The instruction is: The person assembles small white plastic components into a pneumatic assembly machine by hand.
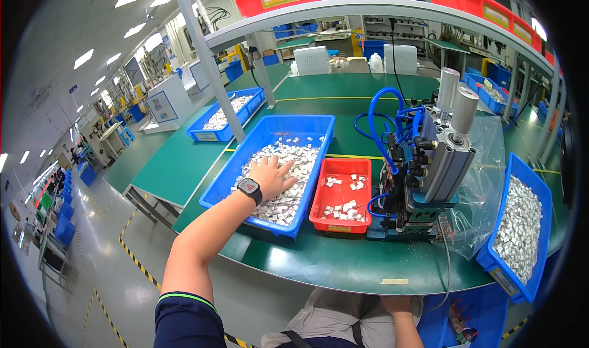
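My left hand (pixel 272 177), with a dark watch on its wrist, lies palm down on a heap of small white square pieces (pixel 279 208). Its fingers are spread over them, and no piece shows gripped. The heap fills a large blue bin (pixel 283 230) on the green table. Just right of that bin sits a smaller red bin (pixel 334 193) holding a few scattered white pieces. Low in the picture, my right hand (pixel 397 303) is at my lap by the table's front edge, which hides its fingers.
A bench machine (pixel 423 170) with silver cylinders and blue air hoses stands right of the red bin. Clear plastic sheeting (pixel 481 182) hangs beside it. At far right, a tilted blue bin (pixel 495 244) holds more pieces. A metal shelf frame (pixel 368 6) spans the back.
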The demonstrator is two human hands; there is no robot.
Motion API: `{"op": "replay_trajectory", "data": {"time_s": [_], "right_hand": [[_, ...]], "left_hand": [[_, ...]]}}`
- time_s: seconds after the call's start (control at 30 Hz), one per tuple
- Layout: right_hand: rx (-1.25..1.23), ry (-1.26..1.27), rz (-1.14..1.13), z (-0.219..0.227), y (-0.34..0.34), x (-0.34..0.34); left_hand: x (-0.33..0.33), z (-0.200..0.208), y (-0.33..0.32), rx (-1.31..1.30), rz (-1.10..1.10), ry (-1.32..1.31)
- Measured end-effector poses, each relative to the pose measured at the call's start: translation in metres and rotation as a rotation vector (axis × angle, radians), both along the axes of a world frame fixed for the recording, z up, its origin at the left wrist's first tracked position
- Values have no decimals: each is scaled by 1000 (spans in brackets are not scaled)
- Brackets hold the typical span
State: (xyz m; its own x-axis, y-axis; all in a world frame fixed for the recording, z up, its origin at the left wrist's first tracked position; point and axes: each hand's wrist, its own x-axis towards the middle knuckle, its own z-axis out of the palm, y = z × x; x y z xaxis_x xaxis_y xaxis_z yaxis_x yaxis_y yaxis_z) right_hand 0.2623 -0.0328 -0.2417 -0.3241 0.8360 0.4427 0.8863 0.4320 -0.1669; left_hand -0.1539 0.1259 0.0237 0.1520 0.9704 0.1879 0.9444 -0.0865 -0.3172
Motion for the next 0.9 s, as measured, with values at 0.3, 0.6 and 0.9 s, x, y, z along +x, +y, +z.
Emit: {"op": "replay_trajectory", "data": {"time_s": [0.3,0.6,0.9], "right_hand": [[100,44,42,-1,5,-5],[-144,27,9,-11,4,6],[-146,67,36,6,1,2]], "left_hand": [[-20,3,-7,-339,300,-287],[-7,9,-28,-445,307,-292],[-35,5,-11,-304,85,-386]]}}
